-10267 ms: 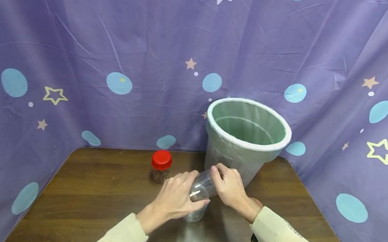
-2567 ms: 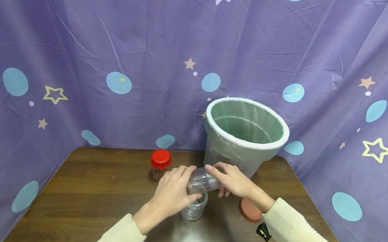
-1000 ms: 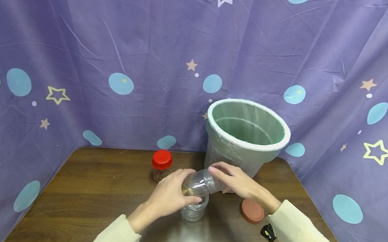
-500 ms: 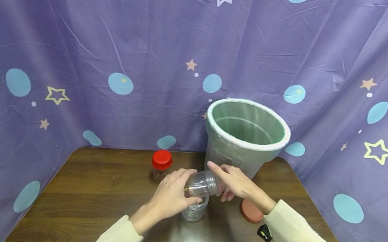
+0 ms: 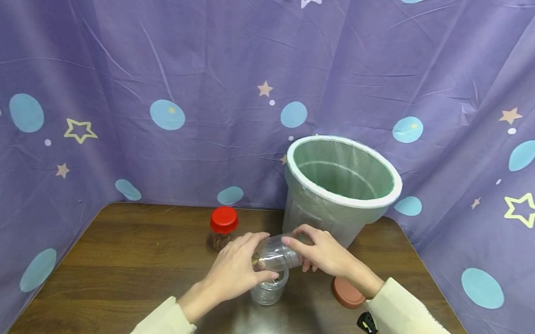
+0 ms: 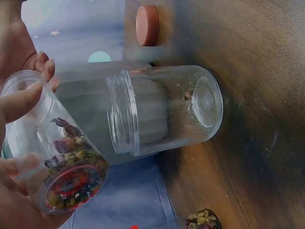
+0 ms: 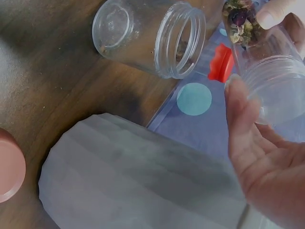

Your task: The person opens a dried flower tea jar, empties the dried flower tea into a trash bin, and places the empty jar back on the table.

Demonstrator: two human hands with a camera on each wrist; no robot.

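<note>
My left hand grips the base end of a clear plastic jar, holding it tilted just above a second jar. Dried flowers lie heaped in the base of the held jar. At its mouth end, my right hand curls its thumb and fingers round the threaded neck. Below stands the second clear jar, uncapped and upright on the table; the left wrist view shows only a small brown bit near its bottom.
A jar with a red cap and dried contents stands behind my left hand. The reddish-brown lid lies flat right of the standing jar. A large grey-green bin with a white rim stands behind my right hand, before the purple curtain.
Ten seconds ago the held jar sloped more steeply, and my right arm mostly covered the lid. Half a second ago my right thumb was raised off the neck; now it lies against it.
</note>
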